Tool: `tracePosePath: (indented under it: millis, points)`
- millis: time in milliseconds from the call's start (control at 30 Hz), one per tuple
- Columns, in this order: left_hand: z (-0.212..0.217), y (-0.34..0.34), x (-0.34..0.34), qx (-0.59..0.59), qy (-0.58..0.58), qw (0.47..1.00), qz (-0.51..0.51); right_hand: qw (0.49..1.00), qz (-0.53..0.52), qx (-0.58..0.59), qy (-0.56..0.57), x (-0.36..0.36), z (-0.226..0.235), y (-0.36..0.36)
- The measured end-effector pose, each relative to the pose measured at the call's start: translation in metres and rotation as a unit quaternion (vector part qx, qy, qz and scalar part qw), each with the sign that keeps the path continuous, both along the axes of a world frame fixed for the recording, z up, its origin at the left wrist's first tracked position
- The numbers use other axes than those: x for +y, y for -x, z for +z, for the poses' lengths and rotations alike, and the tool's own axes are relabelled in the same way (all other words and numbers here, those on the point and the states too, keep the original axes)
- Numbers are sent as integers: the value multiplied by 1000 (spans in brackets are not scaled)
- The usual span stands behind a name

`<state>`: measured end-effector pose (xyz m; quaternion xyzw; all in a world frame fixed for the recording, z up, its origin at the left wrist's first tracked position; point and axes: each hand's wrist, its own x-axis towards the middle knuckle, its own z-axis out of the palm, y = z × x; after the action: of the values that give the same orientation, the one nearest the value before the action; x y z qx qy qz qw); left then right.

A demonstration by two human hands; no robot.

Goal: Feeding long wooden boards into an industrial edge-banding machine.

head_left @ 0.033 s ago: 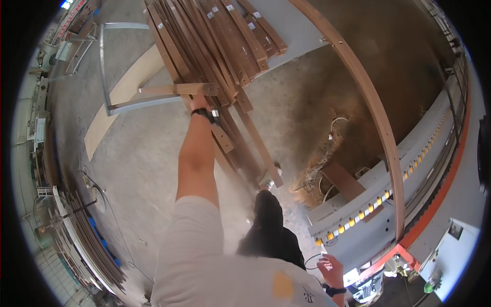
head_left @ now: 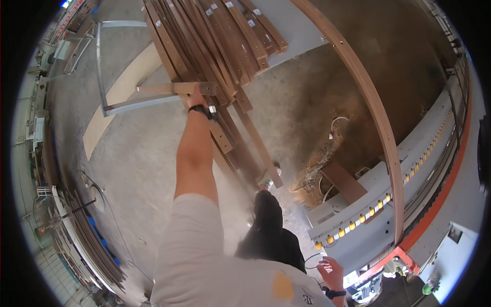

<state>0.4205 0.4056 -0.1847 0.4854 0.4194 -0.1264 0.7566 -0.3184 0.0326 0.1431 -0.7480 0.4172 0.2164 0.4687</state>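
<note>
My left arm reaches straight ahead, with a black watch on the wrist. My left hand (head_left: 198, 98) grips a short wooden slat (head_left: 162, 88) held crosswise over a stack of long brown wooden slats (head_left: 215, 41). The stack slopes down to the floor near my black shoe (head_left: 268, 205). My right hand (head_left: 331, 270), wearing a dark wristband, is low at the right next to a grey machine (head_left: 373, 204). Its fingers are partly hidden, and I cannot see whether it holds anything. A long curved wooden strip (head_left: 377, 123) arcs over the machine.
A grey metal frame (head_left: 100, 66) and a pale board (head_left: 120, 92) lie on the concrete floor to the left. Sawdust and scraps (head_left: 317, 169) are piled by the machine, which has a row of yellow lights and a red edge (head_left: 440, 199). Bent strips (head_left: 87, 240) are stacked at the far left.
</note>
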Motion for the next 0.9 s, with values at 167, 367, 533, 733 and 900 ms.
tracePosePath:
  millis: [167,367,533,733,900]
  points:
    - [-50,-47,-14,-22,-67,997,-30,1000,12,15,-6,-3,-4,-33]
    - [-56,23,-37,-35,-23,999,20,994,105,-25,20,-9,13,-111]
    - [-38,178,-71,10,-289,957,-2,993,88,-69,43,-30,34,-147]
    - [26,316,-66,54,-448,889,-79,975,151,-126,103,-63,34,-146]
    - [73,337,-36,29,-437,891,-117,969,113,-162,147,-85,23,-145]
